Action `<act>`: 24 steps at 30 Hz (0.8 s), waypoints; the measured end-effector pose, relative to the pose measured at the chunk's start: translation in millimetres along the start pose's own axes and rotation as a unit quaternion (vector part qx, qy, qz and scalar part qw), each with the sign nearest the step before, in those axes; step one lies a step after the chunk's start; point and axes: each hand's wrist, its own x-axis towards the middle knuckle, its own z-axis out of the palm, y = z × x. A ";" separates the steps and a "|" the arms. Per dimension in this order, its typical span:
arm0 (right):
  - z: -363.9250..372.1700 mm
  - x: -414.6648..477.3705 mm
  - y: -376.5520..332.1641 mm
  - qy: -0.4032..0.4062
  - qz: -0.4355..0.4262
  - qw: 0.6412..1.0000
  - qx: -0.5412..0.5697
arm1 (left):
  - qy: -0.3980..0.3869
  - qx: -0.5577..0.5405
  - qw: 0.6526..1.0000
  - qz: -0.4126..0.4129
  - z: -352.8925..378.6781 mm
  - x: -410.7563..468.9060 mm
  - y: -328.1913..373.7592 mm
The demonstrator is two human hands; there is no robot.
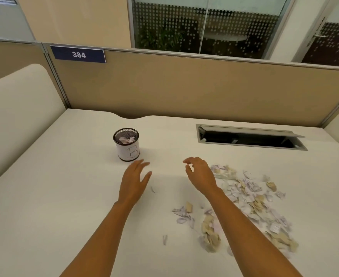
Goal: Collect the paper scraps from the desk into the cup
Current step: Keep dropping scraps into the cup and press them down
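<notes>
Black wire mesh forms the round cup (126, 144), wrapped in a white paper band marked with a pencilled "B"; I see a few crumpled scraps sitting inside it. It stands upright on the smooth cream desk (64, 196), just beyond my left hand (133, 181), which hovers flat with fingers spread and holds nothing. My right hand (201, 174) hangs loosely curled, fingers parted, also empty. Torn, crinkled paper scraps (250, 198), white and tan, lie scattered to its right, with a smaller cluster (209, 230) near my forearm.
</notes>
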 end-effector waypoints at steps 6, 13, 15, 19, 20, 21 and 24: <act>-8.8 -55.1 48.5 -0.009 0.003 0.993 -0.119 | -0.160 0.037 0.986 -0.037 50.3 -50.4 22.9; -28.6 -101.0 90.7 0.153 0.054 0.978 -0.134 | -0.252 0.050 0.966 0.041 75.7 -94.3 64.2; -40.7 -114.2 107.5 0.229 0.096 0.961 -0.125 | -0.254 0.051 0.964 0.052 78.8 -104.8 70.7; -61.8 -142.8 144.4 0.295 0.219 0.921 -0.128 | -0.244 0.021 0.968 0.056 80.4 -115.7 81.4; -64.4 -150.3 152.7 0.304 0.247 0.911 -0.124 | -0.245 0.017 0.967 0.064 80.4 -117.9 83.1; -65.6 -158.3 159.6 0.310 0.272 0.904 -0.115 | -0.246 0.014 0.966 0.073 80.5 -120.6 84.3; -61.7 -175.7 168.5 0.299 0.312 0.899 -0.071 | -0.244 0.026 0.964 0.104 83.5 -129.7 87.6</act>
